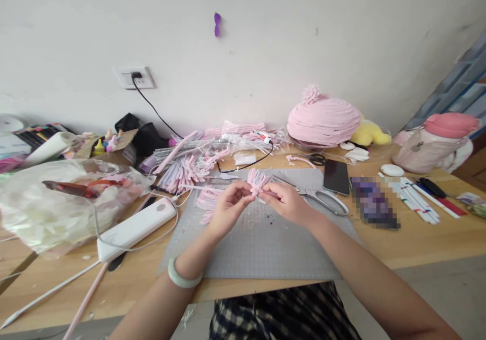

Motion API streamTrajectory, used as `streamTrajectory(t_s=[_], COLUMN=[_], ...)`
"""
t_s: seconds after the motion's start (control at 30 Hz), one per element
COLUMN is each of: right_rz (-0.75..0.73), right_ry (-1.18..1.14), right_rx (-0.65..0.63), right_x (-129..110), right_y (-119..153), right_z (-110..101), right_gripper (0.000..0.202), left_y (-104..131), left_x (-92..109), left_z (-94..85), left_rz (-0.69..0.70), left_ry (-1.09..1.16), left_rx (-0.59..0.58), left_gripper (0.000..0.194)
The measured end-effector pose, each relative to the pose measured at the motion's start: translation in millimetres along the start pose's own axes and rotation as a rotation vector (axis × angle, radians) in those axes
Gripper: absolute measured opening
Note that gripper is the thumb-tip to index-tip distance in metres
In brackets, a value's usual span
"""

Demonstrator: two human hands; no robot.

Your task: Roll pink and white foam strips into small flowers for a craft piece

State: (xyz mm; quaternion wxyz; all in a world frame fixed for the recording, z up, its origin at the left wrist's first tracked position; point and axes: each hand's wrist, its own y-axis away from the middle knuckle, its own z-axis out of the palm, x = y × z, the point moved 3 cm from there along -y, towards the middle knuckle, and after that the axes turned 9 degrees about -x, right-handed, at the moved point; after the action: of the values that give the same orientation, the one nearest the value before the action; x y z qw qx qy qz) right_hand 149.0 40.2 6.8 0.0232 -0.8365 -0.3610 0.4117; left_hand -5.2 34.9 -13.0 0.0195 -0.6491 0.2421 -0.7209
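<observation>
Between my two hands is a small bundle of pink and lilac pipe cleaners (pixel 258 178), fanned out at the top and gathered at its base. My left hand (pixel 233 203) pinches the base from the left. From the right, the fingers of my right hand (pixel 284 201) close on the same base; the exact grip is partly hidden. Both hands are above the grey cutting mat (pixel 250 251). Looped pink pipe cleaners (pixel 207 203) lie on the mat left of my left hand. Large scissors (pixel 322 201) rest just beyond my right hand.
Left are a white power strip (pixel 136 228) with cables and a plastic bag (pixel 72 208). Behind lie heaped pipe cleaners (pixel 190 173). A pink fuzzy dome (pixel 322 122), a phone (pixel 336 176), white sticks (pixel 417 198) and a pink-lidded bottle (pixel 429 145) stand or lie right.
</observation>
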Motion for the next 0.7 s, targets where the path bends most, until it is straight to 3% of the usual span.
streamTrajectory(t_s=[0.23, 0.53, 0.7], right_rz=[-0.062, -0.276, -0.261], right_ry=[0.023, 0.121, 0.128], right_rx=[0.032, 0.168, 0.188], right_x=[-2, -1, 3], right_y=[0, 1, 1], right_z=[-1, 0, 1], right_gripper=[0.02, 0.014, 0.016], left_y=[-3, 5, 6], left_x=[0, 3, 0], left_z=[-1.2, 11.8, 13.3], left_rz=[0.005, -0.153, -0.149], left_ry=[-0.046, -0.064, -0.061], left_rx=[-0.009, 0.058, 0.092], left_gripper=[0.017, 0.022, 0.02])
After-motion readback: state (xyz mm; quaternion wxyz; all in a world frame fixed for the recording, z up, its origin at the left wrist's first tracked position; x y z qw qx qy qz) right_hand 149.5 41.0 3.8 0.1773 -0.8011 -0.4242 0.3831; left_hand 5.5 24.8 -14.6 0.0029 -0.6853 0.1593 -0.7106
